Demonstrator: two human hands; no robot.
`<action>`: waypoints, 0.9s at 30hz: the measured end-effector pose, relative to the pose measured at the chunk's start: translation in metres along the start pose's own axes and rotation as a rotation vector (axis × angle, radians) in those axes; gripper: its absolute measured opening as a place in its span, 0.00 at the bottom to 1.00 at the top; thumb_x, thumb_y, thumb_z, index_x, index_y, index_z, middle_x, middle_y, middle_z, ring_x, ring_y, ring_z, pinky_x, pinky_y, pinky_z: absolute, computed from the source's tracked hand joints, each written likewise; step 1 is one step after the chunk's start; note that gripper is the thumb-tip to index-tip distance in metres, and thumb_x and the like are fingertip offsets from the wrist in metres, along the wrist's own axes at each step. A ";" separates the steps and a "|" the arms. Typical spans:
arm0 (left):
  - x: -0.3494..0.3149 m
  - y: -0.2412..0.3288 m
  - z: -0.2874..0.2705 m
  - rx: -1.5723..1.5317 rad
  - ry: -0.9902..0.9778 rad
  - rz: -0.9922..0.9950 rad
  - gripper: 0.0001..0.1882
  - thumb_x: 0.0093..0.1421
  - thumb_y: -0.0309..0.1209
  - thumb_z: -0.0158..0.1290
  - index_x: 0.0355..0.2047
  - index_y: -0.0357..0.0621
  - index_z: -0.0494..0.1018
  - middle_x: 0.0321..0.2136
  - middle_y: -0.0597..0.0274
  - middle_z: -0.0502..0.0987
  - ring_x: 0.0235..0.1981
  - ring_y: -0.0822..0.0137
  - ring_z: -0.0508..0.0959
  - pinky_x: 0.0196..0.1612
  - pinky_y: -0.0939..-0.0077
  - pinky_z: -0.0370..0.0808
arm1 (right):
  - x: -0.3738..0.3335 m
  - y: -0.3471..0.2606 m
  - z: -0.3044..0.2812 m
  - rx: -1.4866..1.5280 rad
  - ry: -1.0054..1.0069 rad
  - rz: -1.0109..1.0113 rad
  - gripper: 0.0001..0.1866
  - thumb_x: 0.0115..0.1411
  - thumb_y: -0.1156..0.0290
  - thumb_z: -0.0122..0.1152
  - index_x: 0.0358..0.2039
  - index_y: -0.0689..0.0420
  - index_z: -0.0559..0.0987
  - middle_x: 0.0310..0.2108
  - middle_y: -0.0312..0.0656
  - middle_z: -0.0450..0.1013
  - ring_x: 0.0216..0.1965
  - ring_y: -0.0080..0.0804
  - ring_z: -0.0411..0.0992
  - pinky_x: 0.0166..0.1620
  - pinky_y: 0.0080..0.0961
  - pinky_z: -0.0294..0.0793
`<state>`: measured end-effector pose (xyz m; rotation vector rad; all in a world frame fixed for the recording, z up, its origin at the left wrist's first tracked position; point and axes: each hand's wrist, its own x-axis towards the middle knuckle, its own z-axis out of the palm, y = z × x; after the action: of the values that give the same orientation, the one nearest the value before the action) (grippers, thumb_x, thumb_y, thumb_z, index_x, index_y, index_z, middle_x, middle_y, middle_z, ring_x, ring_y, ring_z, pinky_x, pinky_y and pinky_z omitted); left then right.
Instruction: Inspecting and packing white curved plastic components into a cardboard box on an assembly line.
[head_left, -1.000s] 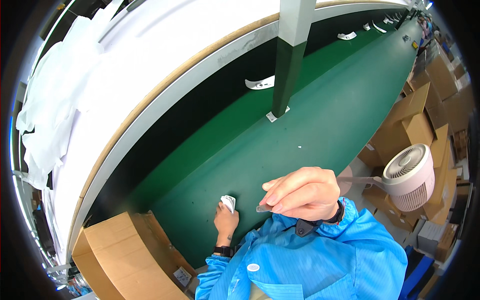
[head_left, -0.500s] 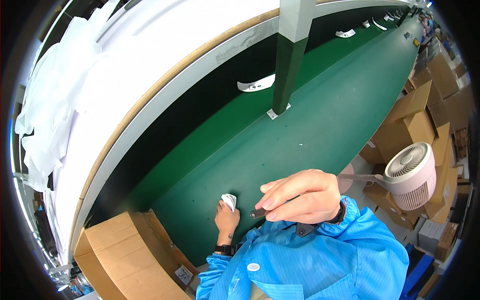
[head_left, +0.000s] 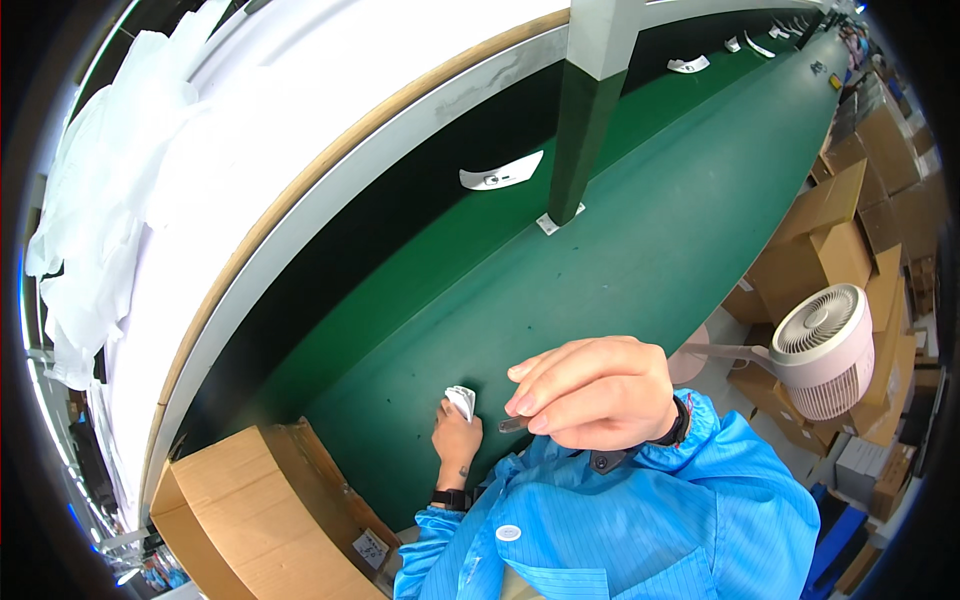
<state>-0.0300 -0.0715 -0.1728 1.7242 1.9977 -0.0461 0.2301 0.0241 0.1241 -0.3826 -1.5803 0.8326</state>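
Note:
My left hand point(head_left: 457, 440) is closed around a small white piece point(head_left: 461, 401) with a layered look, held low over the green work surface point(head_left: 640, 270). What exactly this piece is, I cannot make out. To its right, my right hand point(head_left: 600, 395) is raised in front of my blue jacket, fingers bent together. A short, dark, narrow tool point(head_left: 514, 425) sticks out from under its fingertips; its kind is not clear. Beyond the hands, a curved white part point(head_left: 502, 173) with a small opening lies on the darker green strip.
A green and white post point(head_left: 585, 130) rises from the surface. An open cardboard box point(head_left: 235, 480) stands at lower left. More white parts point(head_left: 688, 65) lie farther along the strip. A fan point(head_left: 825, 350) and cardboard boxes point(head_left: 820, 245) are at right. White sheeting point(head_left: 110, 200) covers the upper left.
The curved white part has slid left along the strip, away from the post. My right hand has shifted slightly left; my left hand has hardly moved and keeps its white piece.

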 end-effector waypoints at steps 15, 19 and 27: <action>-0.006 -0.002 -0.002 -0.014 0.148 0.118 0.31 0.47 0.36 0.57 0.48 0.34 0.59 0.39 0.46 0.71 0.37 0.47 0.76 0.37 0.58 0.76 | 0.001 0.006 0.011 0.041 -0.008 0.063 0.09 0.49 0.89 0.61 0.29 0.61 0.80 0.38 0.46 0.70 0.36 0.41 0.77 0.47 0.42 0.77; -0.005 0.015 -0.016 0.001 0.045 -0.003 0.31 0.47 0.36 0.57 0.48 0.33 0.59 0.39 0.46 0.71 0.37 0.48 0.76 0.37 0.58 0.76 | 0.000 0.006 0.006 0.033 -0.025 -0.013 0.09 0.47 0.88 0.63 0.27 0.60 0.79 0.39 0.46 0.70 0.36 0.42 0.76 0.42 0.41 0.78; -0.006 0.017 -0.018 0.043 0.053 -0.029 0.30 0.47 0.35 0.57 0.48 0.34 0.60 0.38 0.46 0.71 0.36 0.48 0.76 0.36 0.59 0.76 | 0.002 0.010 0.010 0.089 0.054 -0.096 0.08 0.46 0.85 0.64 0.29 0.63 0.79 0.33 0.46 0.76 0.35 0.42 0.76 0.41 0.33 0.78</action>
<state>-0.0196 -0.0676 -0.1495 1.7396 2.0745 -0.0537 0.2185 0.0292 0.1186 -0.2608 -1.4943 0.8095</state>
